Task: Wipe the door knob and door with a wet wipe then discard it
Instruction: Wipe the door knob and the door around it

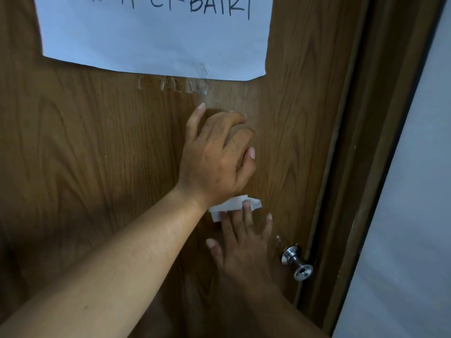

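The brown wood-grain door fills the view. Its silver door knob sticks out at the lower right, near the door's edge. My right hand comes up from the bottom, just left of the knob, and its fingertips press a white wet wipe flat against the door. Just above the wipe, my left hand rests on the door with bent, spread fingers and holds nothing. The heel of that hand covers the wipe's upper edge.
A white paper sign with handwritten letters hangs on the upper door, with clear tape below its bottom edge. The dark door frame runs down the right, and a pale wall lies beyond it.
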